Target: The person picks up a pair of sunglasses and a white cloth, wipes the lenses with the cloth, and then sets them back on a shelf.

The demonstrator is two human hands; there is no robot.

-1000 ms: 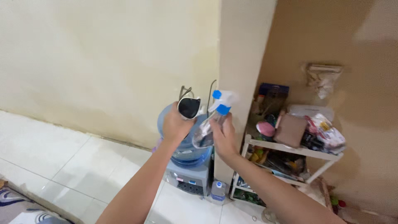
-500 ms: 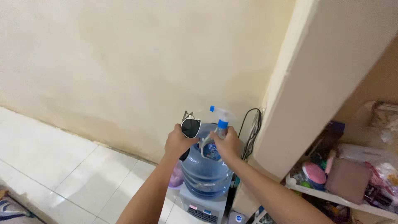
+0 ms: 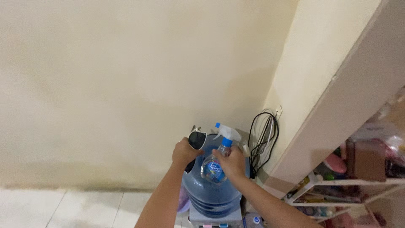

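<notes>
Sunglasses (image 3: 195,139) are gripped by the left hand (image 3: 184,152), a blue-labelled spray bottle (image 3: 216,164) by the right hand (image 3: 231,161), above a jug (image 3: 211,195); open wall lies left.

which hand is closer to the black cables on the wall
Right. The right hand, holding the spray bottle, is just left of the cables; the left hand is farther left.

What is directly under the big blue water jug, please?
The blue water jug sits on a dispenser whose light top edge shows. The jug's neck and the dispenser's lower body are hidden.
</notes>
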